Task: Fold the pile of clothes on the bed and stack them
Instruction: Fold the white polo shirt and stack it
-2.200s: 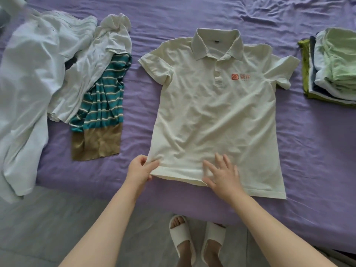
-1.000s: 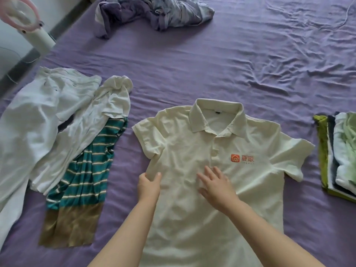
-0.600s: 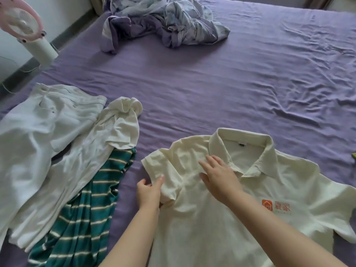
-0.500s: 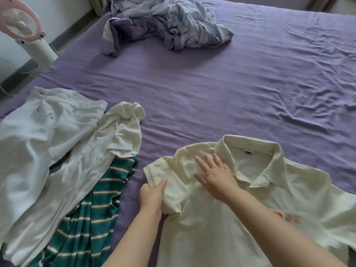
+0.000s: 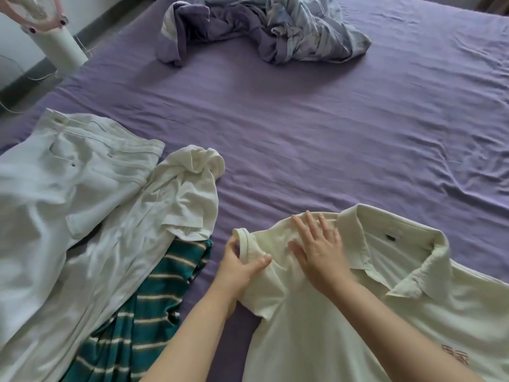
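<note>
A cream polo shirt (image 5: 344, 321) lies face up on the purple bed (image 5: 316, 128), collar toward the far side. My left hand (image 5: 239, 267) pinches the cuff of its left sleeve, lifted and bent inward. My right hand (image 5: 319, 249) lies flat, fingers spread, on the shoulder beside the collar. To the left sits the unfolded pile: white trousers (image 5: 60, 188), a white T-shirt (image 5: 170, 199) and a teal striped garment (image 5: 154, 304) partly under them.
A crumpled purple and pale blue blanket (image 5: 261, 26) lies at the far side of the bed. A small pink and white fan (image 5: 52, 31) stands off the bed's far left corner. Wrinkled purple sheet spreads between the blanket and the shirt.
My hands slid from the shirt's hem up to its left shoulder. The left hand took hold of the sleeve and lifted its cuff inward. The view swung left, so the folded stack left the frame.
</note>
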### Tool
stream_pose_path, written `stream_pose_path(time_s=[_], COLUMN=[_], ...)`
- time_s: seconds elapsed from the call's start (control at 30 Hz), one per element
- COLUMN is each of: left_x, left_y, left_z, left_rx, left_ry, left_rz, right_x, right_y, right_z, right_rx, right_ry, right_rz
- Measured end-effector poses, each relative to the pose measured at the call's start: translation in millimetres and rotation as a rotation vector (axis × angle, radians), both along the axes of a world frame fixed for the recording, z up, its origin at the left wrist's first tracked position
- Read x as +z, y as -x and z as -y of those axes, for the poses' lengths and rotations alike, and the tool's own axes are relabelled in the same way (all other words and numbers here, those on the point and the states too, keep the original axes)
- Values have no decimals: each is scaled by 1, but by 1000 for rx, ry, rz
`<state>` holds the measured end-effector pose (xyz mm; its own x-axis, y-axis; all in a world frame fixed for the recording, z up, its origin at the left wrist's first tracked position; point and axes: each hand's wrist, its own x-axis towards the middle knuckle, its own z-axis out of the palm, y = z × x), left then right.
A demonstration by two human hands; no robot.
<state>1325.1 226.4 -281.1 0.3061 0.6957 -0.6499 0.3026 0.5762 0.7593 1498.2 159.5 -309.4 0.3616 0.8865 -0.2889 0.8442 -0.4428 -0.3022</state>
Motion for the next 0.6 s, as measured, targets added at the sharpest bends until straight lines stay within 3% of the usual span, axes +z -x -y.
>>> stream_pose_path(time_s=[0.23,0.4,0.5,0.6], left_x=[2,-4,-4,-2], left_y=[17,27,31,31], left_z=[-2,6,10,7], left_rx=[-53,-307,-185,-31], left_ry=[-115,-118,-149,-110], left_rz=[-56,-219,-270,-155], right_x=[3,10,14,8], right_y=[-6,-7,6,40], right_z=[-32,-53,-26,28], right_rx=[53,-230,-257,-263], right_ry=[-22,-154,-259,-318], right_rz=[25,-108,-57,47])
